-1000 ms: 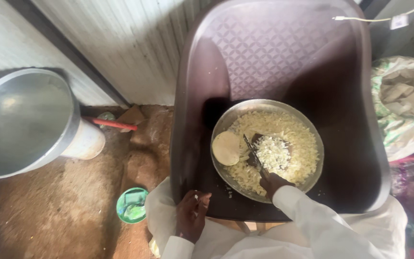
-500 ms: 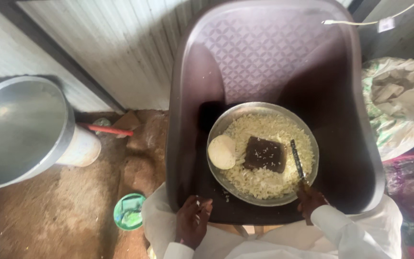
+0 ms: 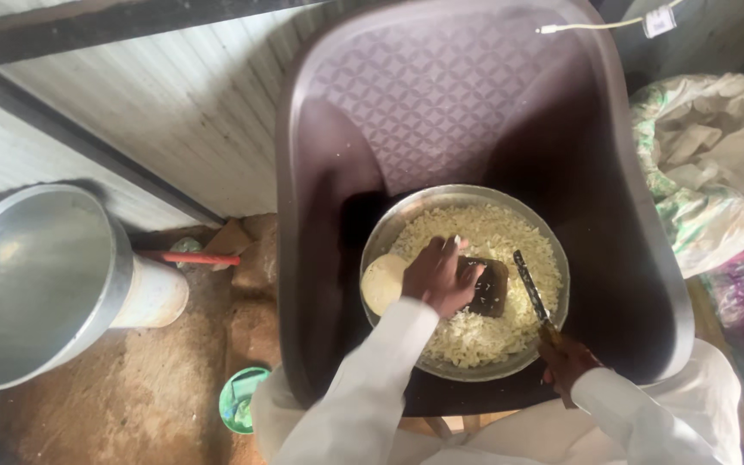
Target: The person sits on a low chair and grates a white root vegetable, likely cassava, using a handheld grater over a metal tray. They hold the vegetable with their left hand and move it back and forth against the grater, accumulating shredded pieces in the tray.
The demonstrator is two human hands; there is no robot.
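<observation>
A round metal plate [image 3: 379,250] heaped with pale chopped bits rests on the seat of a dark plastic chair [image 3: 441,86]. In the plate's middle lies a small dark board [image 3: 492,288]. My left hand [image 3: 437,277] reaches into the plate, its fingers over the board's left edge and the chopped bits. A pale round piece [image 3: 381,282] sits at the plate's left rim, beside that hand. My right hand [image 3: 567,358] is at the plate's near right rim and grips a knife [image 3: 529,284], whose blade points away over the food.
A large metal basin [image 3: 27,284] stands on a white bucket [image 3: 152,297] at the left. A red-handled tool [image 3: 189,257] lies by the wall. A green lid [image 3: 240,398] sits on the dirt floor. Patterned sacks [image 3: 716,172] are piled at the right.
My left hand has moved from the chair's front edge up into the plate, onto the board. My right hand with the knife stays at the plate's right rim.
</observation>
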